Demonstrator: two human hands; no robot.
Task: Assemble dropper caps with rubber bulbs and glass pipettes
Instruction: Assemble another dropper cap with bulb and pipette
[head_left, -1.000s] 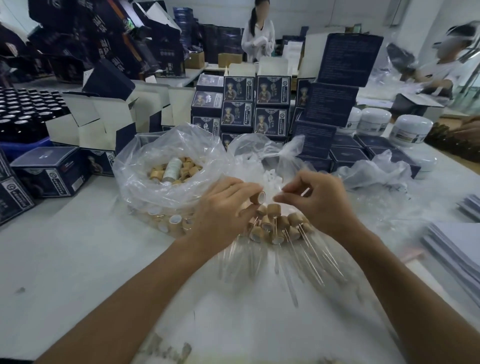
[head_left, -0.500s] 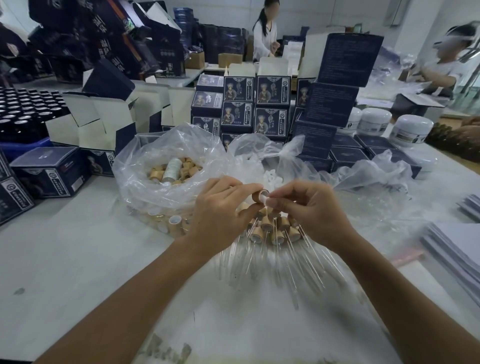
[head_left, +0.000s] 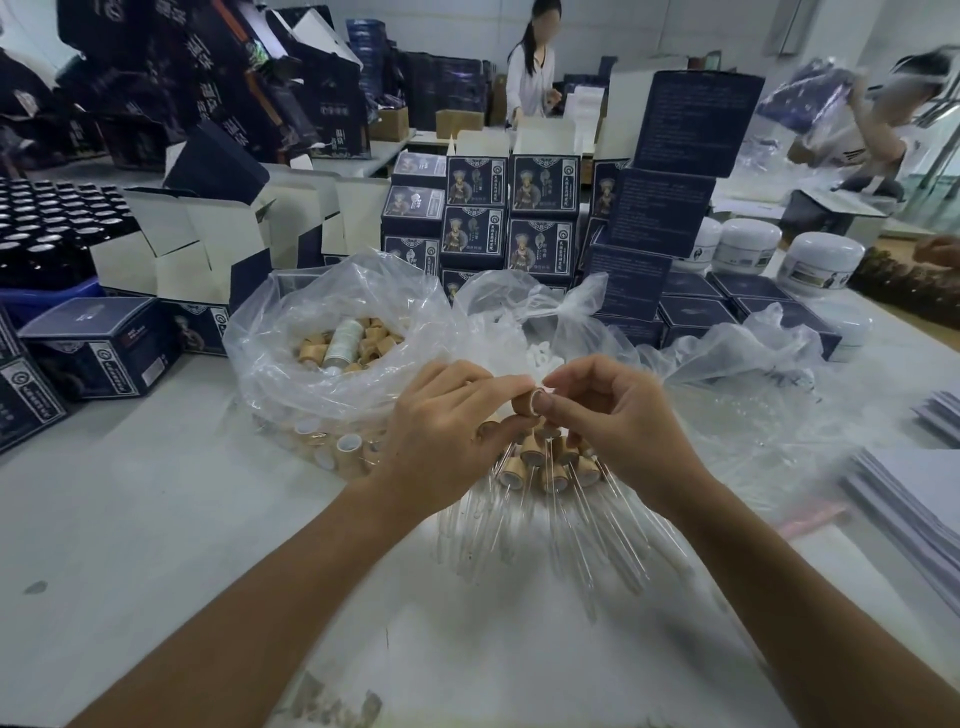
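My left hand (head_left: 447, 431) pinches a wood-coloured dropper cap (head_left: 523, 402) between thumb and forefinger at the table's middle. My right hand (head_left: 618, 421) meets it from the right, thumb pressing a white rubber bulb (head_left: 548, 389) into the cap's open end. Just below the hands lies a pile of assembled droppers (head_left: 545, 467), caps together and glass pipettes (head_left: 582, 540) fanning toward me. A clear bag of loose caps (head_left: 353, 343) stands to the left. White bulbs (head_left: 537, 358) fill a second clear bag behind the hands.
Dark blue cartons (head_left: 511, 208) are stacked behind the bags, with open white-lined boxes (head_left: 208, 244) and dark bottles (head_left: 47, 218) at left. White jars (head_left: 821, 265) stand back right, paper sheets (head_left: 919, 493) lie at right. Two people work in the background.
My right hand came left from the bulb bag with a bulb and met the cap in my left hand. Both hands rose slightly above the pile.
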